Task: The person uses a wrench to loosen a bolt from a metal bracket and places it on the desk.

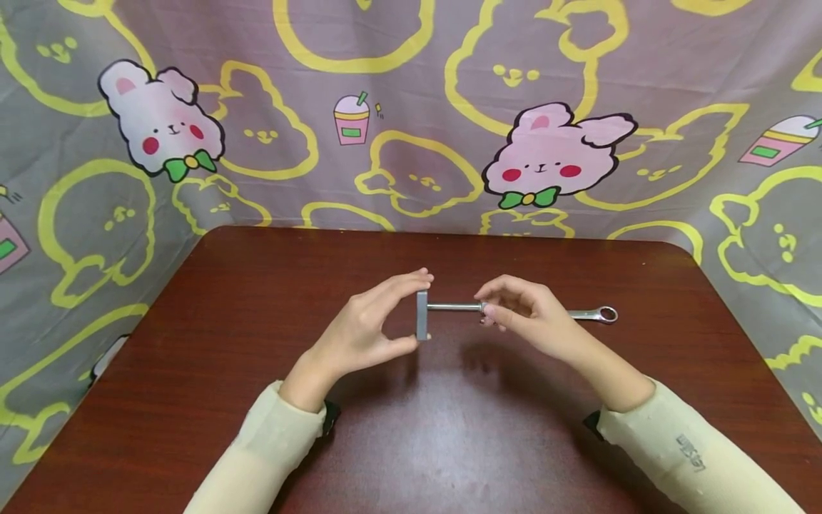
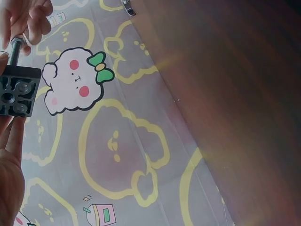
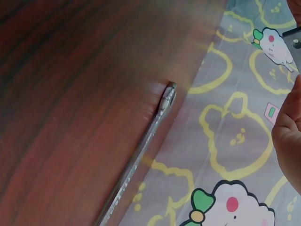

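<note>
In the head view, my left hand (image 1: 362,325) holds a grey square block (image 1: 422,315) on edge, thumb below and fingers above. A silver bolt (image 1: 454,307) runs level from the block's right face. My right hand (image 1: 536,314) pinches the bolt's far end between thumb and fingers. The left wrist view shows the block's recessed face (image 2: 19,92) with round holes, and the bolt shaft (image 2: 16,54) reaching up to the right hand. Only a corner of the block (image 3: 294,44) appears in the right wrist view.
A silver combination wrench (image 1: 600,315) lies on the dark red-brown table (image 1: 321,253), partly hidden behind my right hand; its shaft (image 3: 134,165) crosses the right wrist view. A patterned curtain (image 1: 417,93) hangs around the table's back and sides.
</note>
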A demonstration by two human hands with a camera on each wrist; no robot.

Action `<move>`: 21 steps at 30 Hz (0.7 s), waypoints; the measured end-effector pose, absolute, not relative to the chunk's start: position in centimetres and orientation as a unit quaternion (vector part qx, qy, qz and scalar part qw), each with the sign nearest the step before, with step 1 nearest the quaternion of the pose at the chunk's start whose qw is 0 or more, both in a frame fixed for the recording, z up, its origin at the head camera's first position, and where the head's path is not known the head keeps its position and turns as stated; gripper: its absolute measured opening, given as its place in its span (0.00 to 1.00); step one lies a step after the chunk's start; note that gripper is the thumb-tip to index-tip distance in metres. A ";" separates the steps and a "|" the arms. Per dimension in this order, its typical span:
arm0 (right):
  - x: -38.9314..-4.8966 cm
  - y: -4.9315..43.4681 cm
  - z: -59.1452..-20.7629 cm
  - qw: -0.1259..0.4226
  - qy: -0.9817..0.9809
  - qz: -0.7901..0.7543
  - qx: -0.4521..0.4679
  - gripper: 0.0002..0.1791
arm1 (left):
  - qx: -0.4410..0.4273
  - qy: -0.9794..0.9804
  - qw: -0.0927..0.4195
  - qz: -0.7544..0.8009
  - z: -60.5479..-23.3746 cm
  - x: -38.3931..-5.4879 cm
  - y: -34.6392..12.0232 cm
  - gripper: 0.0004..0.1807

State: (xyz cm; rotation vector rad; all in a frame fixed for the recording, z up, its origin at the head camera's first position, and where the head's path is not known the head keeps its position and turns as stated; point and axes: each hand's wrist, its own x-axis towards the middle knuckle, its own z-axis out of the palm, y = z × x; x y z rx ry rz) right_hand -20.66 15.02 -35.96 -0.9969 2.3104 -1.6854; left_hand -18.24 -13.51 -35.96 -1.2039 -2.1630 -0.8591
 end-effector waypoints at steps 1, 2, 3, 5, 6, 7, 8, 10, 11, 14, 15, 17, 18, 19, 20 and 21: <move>-20.7 15.0 -36.0 0.059 0.761 -0.560 -0.322 0.08 | -0.444 -0.797 0.258 -0.318 -36.0 -18.3 -13.5 0.37; -20.6 15.0 -36.0 0.060 0.761 -0.563 -0.316 0.07 | -0.444 -0.797 0.257 -0.319 -36.0 -18.3 -13.4 0.37; -20.6 15.0 -36.0 0.060 0.762 -0.566 -0.310 0.07 | -0.444 -0.797 0.256 -0.319 -36.0 -18.3 -13.4 0.38; -20.6 14.8 -36.0 0.062 0.758 -0.575 -0.300 0.07 | -0.444 -0.797 0.255 -0.321 -36.0 -18.4 -13.3 0.38; -20.6 14.8 -36.0 0.065 0.756 -0.580 -0.296 0.08 | -0.445 -0.797 0.254 -0.321 -36.0 -18.4 -13.3 0.38; -20.6 14.7 -36.0 0.067 0.754 -0.584 -0.294 0.08 | -0.445 -0.797 0.253 -0.321 -36.0 -18.4 -13.3 0.38; -20.5 14.7 -36.0 0.068 0.751 -0.588 -0.292 0.08 | -0.445 -0.797 0.253 -0.320 -36.0 -18.4 -13.3 0.38; -20.5 14.6 -35.9 0.069 0.746 -0.597 -0.287 0.08 | -0.444 -0.798 0.254 -0.319 -36.0 -18.4 -13.3 0.38; -20.4 14.6 -36.0 0.068 0.744 -0.601 -0.286 0.07 | -0.443 -0.798 0.254 -0.319 -36.0 -18.4 -13.3 0.38; -20.4 14.5 -36.0 0.060 0.734 -0.611 -0.290 0.07 | -0.440 -0.799 0.256 -0.320 -36.0 -18.4 -13.4 0.37; -20.4 14.4 -36.0 0.058 0.733 -0.613 -0.291 0.08 | -0.439 -0.799 0.257 -0.321 -36.0 -18.5 -13.4 0.37; -20.3 14.3 -36.0 0.053 0.730 -0.616 -0.291 0.10 | -0.438 -0.798 0.258 -0.324 -36.0 -18.5 -13.4 0.38; -20.3 14.3 -36.0 0.053 0.730 -0.616 -0.290 0.11 | -0.437 -0.798 0.258 -0.324 -36.0 -18.5 -13.4 0.38; -20.2 14.3 -36.0 0.055 0.730 -0.618 -0.287 0.11 | -0.437 -0.799 0.258 -0.324 -36.0 -18.5 -13.4 0.38; -20.2 14.3 -35.9 0.057 0.730 -0.620 -0.283 0.11 | -0.437 -0.799 0.258 -0.323 -36.0 -18.5 -13.4 0.37; -20.1 14.2 -35.9 0.059 0.730 -0.621 -0.280 0.11 | -0.437 -0.799 0.258 -0.323 -36.0 -18.5 -13.5 0.37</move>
